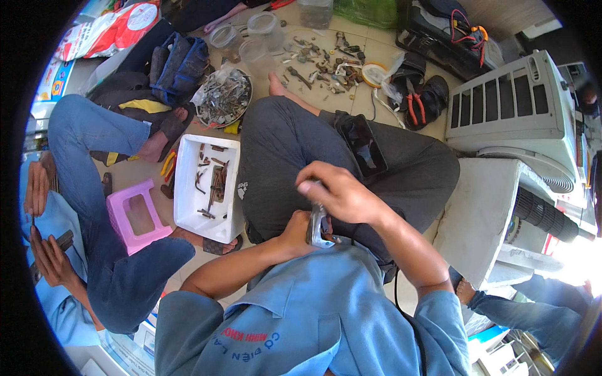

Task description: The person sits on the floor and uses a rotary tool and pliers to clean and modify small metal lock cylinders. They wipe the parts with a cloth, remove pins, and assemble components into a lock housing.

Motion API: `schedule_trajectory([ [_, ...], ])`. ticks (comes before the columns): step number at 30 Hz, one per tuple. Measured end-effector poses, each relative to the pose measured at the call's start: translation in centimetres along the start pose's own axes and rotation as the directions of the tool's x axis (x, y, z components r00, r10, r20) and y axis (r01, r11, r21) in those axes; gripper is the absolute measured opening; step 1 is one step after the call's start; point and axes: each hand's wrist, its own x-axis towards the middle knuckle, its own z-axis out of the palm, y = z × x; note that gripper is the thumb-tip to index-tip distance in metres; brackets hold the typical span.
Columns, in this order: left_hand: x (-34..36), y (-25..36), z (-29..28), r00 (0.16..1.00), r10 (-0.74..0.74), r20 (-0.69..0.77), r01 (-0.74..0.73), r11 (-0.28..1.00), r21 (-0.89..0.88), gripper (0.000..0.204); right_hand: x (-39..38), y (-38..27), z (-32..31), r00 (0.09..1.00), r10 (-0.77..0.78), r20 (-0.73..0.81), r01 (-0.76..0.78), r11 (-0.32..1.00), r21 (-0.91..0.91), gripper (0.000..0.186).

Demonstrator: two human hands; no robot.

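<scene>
At the far left, another person's hand [55, 258] is next to a dark thing [64, 239]. Then comes a pink stool [119, 219], low down, maybe so someone can sit near the floor. The white box [188, 210] has tall sides, which likely stop the rusty metal bits [218, 182] inside from getting lost. Behind it, a round dish [250, 108] holds a big pile of small metal parts [221, 97], probably for the same reason. In the middle is the shiny metal thing [318, 227], up above the person's lap and close to the belly, maybe to keep it steady and easy to see. The left hand [295, 235] has its fingers curled tight around it. The right hand [342, 197] is over its top with the fingers bent close together; I cannot tell if they pinch it. A black phone [362, 145] lies on the right leg, perhaps to keep it near. Farther right, red-handled pliers [415, 106] rest on dark shoes [434, 94], beside a big white casing [561, 94].
</scene>
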Motion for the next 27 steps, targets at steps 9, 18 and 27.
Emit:
schedule_trajectory([
  [9, -0.7, -4.0, 2.6, 0.96, 0.099, 0.262, -0.108, 0.994, 0.02, 0.021, -1.0, -9.8, 5.2, 0.708, 0.142, 0.692, 0.392, 0.737, -0.551, 0.021],
  [18, -0.3, -1.0, 4.2, 0.99, 0.004, -0.138, 0.074, 0.829, 0.555, 0.019, -3.2, -6.9, 4.6, 0.836, -0.319, 0.447, 0.549, 0.476, -0.687, 0.023],
  [27, 3.8, 1.6, 1.0, 0.967, 0.052, -0.249, 0.02, 0.959, 0.281, 0.024, 2.9, 1.5, -4.7, 0.963, 0.271, -0.006, -0.269, 0.954, -0.132, 0.028],
])
